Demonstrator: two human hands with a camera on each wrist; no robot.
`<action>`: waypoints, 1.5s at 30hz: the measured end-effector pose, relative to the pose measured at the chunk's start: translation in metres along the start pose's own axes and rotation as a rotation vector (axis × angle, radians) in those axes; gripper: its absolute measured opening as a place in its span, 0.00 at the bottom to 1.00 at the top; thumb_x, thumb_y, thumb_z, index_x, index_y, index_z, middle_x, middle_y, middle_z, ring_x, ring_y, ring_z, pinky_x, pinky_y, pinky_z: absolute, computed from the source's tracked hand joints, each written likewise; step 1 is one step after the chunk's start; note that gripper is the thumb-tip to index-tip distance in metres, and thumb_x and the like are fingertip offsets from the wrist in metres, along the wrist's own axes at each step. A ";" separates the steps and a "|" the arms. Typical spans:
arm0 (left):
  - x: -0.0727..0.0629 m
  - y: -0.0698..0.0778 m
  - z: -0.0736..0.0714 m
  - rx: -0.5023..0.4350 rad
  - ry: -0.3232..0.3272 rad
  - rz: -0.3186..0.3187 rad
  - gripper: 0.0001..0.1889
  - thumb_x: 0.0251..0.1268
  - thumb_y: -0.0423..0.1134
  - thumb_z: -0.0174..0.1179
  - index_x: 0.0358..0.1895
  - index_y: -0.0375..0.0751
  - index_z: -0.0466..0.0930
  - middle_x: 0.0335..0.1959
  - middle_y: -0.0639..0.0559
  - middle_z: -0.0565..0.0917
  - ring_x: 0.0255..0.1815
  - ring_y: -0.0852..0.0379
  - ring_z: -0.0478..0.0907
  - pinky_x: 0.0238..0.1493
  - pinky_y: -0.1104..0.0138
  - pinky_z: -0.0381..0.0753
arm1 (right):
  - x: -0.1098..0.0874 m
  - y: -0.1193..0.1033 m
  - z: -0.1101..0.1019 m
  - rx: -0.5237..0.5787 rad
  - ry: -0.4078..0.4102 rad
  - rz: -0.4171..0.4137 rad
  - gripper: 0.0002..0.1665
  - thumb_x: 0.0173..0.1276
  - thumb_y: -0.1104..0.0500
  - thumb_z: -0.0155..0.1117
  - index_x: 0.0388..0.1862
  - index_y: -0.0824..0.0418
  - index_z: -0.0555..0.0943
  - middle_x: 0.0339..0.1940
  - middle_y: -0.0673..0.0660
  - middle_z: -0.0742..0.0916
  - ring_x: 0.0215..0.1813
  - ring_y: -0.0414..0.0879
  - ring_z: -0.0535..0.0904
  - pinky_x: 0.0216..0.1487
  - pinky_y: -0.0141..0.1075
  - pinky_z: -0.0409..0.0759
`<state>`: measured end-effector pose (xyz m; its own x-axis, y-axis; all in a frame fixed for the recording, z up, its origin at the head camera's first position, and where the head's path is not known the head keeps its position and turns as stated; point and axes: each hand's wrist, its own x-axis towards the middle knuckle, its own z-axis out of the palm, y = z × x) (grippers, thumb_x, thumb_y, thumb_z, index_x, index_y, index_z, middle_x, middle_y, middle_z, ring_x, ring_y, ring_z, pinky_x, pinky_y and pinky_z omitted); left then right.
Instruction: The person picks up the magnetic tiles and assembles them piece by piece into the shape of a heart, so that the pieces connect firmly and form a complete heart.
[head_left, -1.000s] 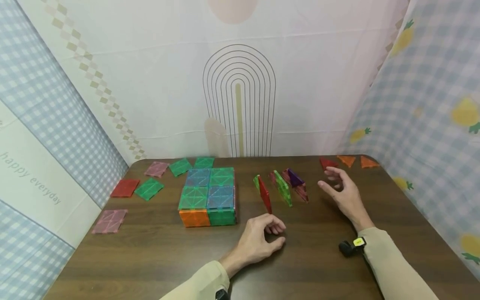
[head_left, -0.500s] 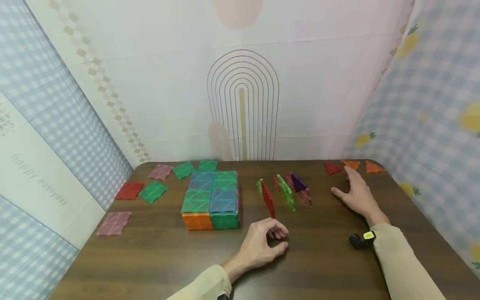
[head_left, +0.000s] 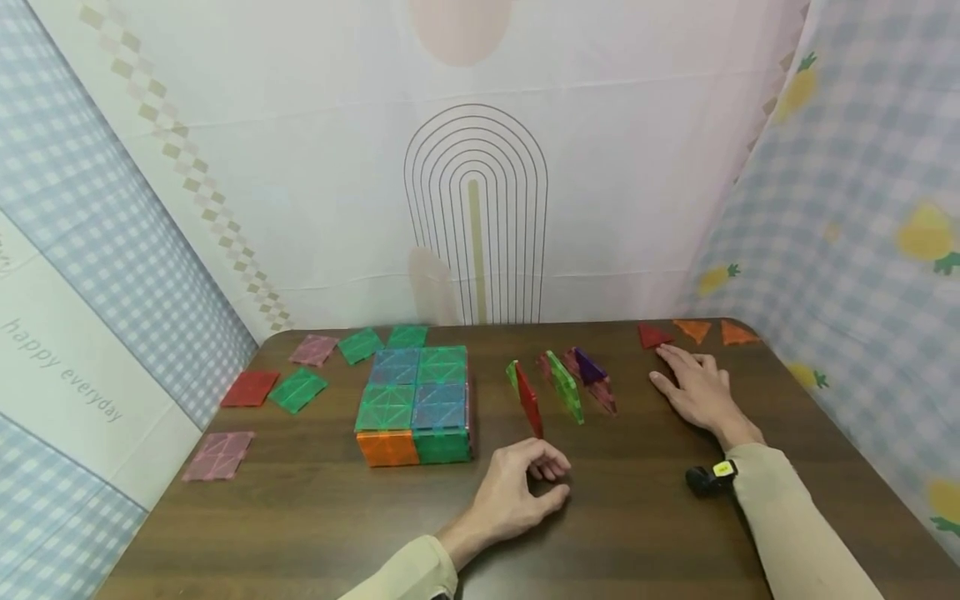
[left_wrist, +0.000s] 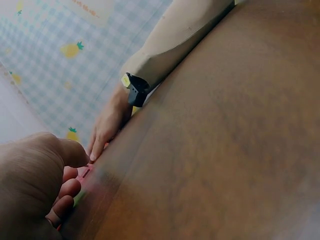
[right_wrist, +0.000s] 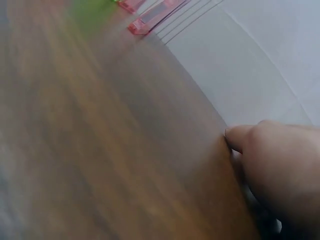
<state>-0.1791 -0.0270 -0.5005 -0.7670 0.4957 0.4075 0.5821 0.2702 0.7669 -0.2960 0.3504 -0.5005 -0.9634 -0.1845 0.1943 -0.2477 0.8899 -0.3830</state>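
My right hand (head_left: 701, 392) reaches over the table's far right part, fingers extended. Its fingertips are at the near edge of a flat red triangle tile (head_left: 654, 337); whether they touch it is hard to tell. My left hand (head_left: 517, 487) rests on the wood with loosely curled fingers, holding nothing. Just beyond it stands a red magnetic tile (head_left: 529, 398) on edge, with a green piece against its far end. To the right stand a lime-green tile (head_left: 566, 387) and a purple triangle tile (head_left: 590, 364) with pink pieces. The right wrist view is blurred.
A low box of translucent tiles (head_left: 415, 408) stands left of centre. Several flat square tiles, such as a red square (head_left: 250, 388) and a pink square (head_left: 219, 456), lie around its left and back. Two orange triangle tiles (head_left: 693, 330) lie at the back right corner.
My right hand has shifted forward and down towards the red triangle, its fingers now straighter and closer to it. The left hand stays in place. The head view has shifted slightly.
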 end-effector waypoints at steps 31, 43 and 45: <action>-0.001 -0.001 0.000 -0.004 0.003 -0.006 0.12 0.64 0.30 0.78 0.48 0.44 0.89 0.41 0.53 0.90 0.41 0.63 0.85 0.47 0.71 0.87 | -0.047 -0.003 -0.008 0.213 0.141 -0.045 0.11 0.76 0.54 0.79 0.53 0.54 0.90 0.63 0.62 0.87 0.45 0.46 0.82 0.43 0.33 0.80; -0.002 -0.001 0.001 -0.008 -0.006 0.006 0.14 0.63 0.31 0.79 0.49 0.45 0.89 0.42 0.55 0.90 0.42 0.64 0.86 0.47 0.71 0.87 | -0.099 -0.037 -0.016 0.485 -0.096 -0.162 0.30 0.69 0.54 0.86 0.67 0.55 0.86 0.54 0.53 0.83 0.46 0.43 0.81 0.45 0.33 0.83; -0.001 -0.001 0.001 -0.007 -0.007 0.007 0.14 0.63 0.31 0.79 0.49 0.46 0.89 0.43 0.55 0.90 0.42 0.64 0.85 0.47 0.71 0.87 | -0.101 -0.047 -0.015 0.482 -0.102 -0.180 0.29 0.69 0.54 0.85 0.66 0.55 0.86 0.52 0.52 0.83 0.44 0.43 0.80 0.43 0.33 0.82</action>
<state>-0.1784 -0.0268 -0.5021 -0.7610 0.5032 0.4094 0.5854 0.2609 0.7676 -0.1855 0.3337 -0.4886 -0.9005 -0.3778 0.2154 -0.4057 0.5517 -0.7287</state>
